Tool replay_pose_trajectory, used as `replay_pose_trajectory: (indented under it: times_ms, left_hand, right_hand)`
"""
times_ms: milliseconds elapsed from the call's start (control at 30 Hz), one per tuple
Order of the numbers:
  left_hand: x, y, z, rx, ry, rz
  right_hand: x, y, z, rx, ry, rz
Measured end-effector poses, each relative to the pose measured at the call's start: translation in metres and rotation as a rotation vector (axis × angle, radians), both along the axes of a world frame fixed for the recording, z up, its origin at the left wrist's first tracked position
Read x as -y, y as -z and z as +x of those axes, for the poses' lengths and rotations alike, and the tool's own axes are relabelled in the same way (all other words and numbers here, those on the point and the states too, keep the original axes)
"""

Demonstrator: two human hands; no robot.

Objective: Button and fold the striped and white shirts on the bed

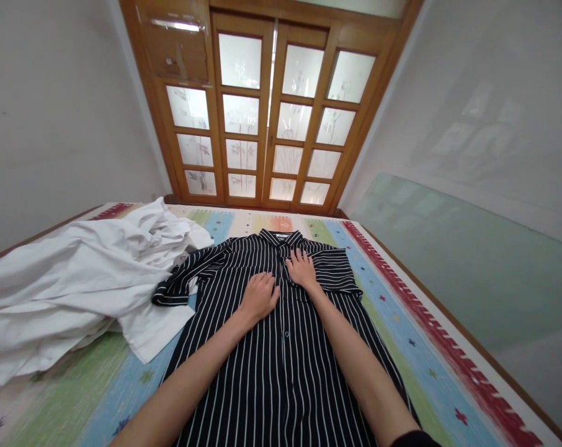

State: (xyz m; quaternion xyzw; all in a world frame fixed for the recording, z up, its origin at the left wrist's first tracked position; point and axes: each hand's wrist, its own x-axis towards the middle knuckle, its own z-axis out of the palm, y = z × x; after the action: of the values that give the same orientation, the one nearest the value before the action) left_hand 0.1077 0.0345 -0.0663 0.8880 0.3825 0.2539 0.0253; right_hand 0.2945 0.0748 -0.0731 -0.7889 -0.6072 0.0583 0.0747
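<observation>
At the lower centre of the frame we see a striped shirt (267, 385) of thin, smooth, matt cloth, with a plastic-looking button (287, 334). On the left we find white cloth (90, 261), matt and softly crumpled. The patterned cover (388, 316) looks smooth and matt. At the top, we see doors (263, 124) of glossy wood with frosted glass panes (294, 121).

The striped shirt (257, 385) runs off the bottom edge below the left hand (259, 295) and right hand (302, 268). Beyond the latter, the collar label (282, 236) is too small to read. Left of both hands, white cloth (85, 261) is cut off.
</observation>
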Motion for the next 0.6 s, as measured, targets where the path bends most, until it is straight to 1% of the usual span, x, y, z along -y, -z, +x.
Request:
replay_pose_trajectory:
  times_ms: [67, 167, 200, 267, 333, 400, 467, 533, 600]
  left_hand:
    - [-0.012, -0.014, -0.023, -0.077, -0.108, 0.043]
    - [-0.037, -0.038, -0.074, -0.201, -0.331, 0.128]
    - [-0.046, -0.045, -0.092, -0.243, -0.404, 0.139]
    - [-0.061, -0.057, -0.125, -0.339, -0.532, 0.086]
    - [-0.074, -0.067, -0.148, -0.435, -0.525, 0.014]
    - [-0.085, -0.077, -0.159, -0.46, -0.509, -0.051]
    - [-0.096, -0.091, -0.16, -0.429, -0.516, -0.153]
    - [-0.106, -0.107, -0.157, -0.36, -0.523, -0.276]
    - [-0.116, -0.122, -0.153, -0.254, -0.502, -0.362]
  right_hand:
    - [0.001, 0.001, 0.001, -0.011, -0.006, 0.03]
    - [0.002, 0.003, 0.002, -0.021, -0.007, 0.057]
    - [0.002, 0.003, 0.002, -0.021, -0.006, 0.063]
    - [0.002, 0.003, 0.002, -0.025, -0.005, 0.07]
    - [0.001, 0.003, 0.002, -0.029, -0.005, 0.07]
    - [0.001, 0.003, 0.002, -0.029, -0.004, 0.069]
    - [0.002, 0.002, 0.001, -0.032, 0.0, 0.069]
    - [0.003, 0.002, 0.0, -0.04, 0.001, 0.07]
    - [0.004, 0.001, 0.001, -0.058, -0.001, 0.075]
